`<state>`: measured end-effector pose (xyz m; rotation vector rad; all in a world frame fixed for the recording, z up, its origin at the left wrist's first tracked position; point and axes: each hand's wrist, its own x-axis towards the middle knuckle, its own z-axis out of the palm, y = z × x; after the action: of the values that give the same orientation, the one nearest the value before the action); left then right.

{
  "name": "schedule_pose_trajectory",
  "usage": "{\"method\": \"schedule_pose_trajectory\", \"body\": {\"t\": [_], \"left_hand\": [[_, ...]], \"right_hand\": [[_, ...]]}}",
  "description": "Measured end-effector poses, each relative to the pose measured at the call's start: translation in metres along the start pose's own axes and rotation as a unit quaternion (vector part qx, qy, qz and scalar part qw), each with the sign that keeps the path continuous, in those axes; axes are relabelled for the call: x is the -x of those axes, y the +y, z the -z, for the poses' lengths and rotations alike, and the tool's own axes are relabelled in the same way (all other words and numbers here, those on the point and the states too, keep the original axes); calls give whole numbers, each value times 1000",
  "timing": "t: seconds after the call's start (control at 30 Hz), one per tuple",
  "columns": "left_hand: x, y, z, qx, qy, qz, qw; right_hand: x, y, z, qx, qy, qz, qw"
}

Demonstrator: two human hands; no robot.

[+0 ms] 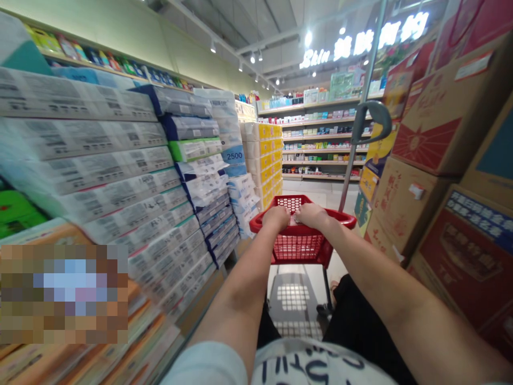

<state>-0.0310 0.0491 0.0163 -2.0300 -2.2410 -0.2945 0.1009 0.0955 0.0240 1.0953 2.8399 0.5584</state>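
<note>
A red plastic shopping cart (298, 247) stands straight in front of me, its basket walls full of small holes. Both arms stretch forward to its near side. My left hand (276, 217) is closed over the red handle bar, left of its middle. Just to the right, my right hand (312, 215) grips the same bar, close to the left one. The fingertips are partly hidden from me on both hands. Through the basket's mesh I make out no goods.
Stacked tissue packs (116, 160) line the left side, with yellow-and-white packs (262, 160) farther on. Cardboard cartons (425, 117) are piled at the right. A metal pole with a grey handle (372, 122) rises beside the cart. Stocked shelves (320, 136) stand ahead across the pale floor.
</note>
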Motion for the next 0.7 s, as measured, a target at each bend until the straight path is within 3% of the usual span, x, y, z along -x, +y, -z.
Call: {"method": "schedule_pose_trajectory", "body": {"t": [0.1,0.23,0.33,0.4,0.53,0.7], "left_hand": [[1,0,1,3,-5,1,1000],[2,1,5,-11,-14,-12,1000],[3,2,7,-24,-21,-29,999],[3,2,7,-26,-14,-30,999],[2,2,5,-13,-2,-22,1000],[2,1,3,13,1,3,1000]], "right_hand": [[7,1,-5,-16,29,25,999],[24,1,-12,-156,104,-37,982],[34,-2,-13,-202,162,-41,965],[34,-4,-11,-179,144,-36,973],[18,-6,0,-72,39,-11,997],[4,-14,8,-71,-26,-96,993]]}}
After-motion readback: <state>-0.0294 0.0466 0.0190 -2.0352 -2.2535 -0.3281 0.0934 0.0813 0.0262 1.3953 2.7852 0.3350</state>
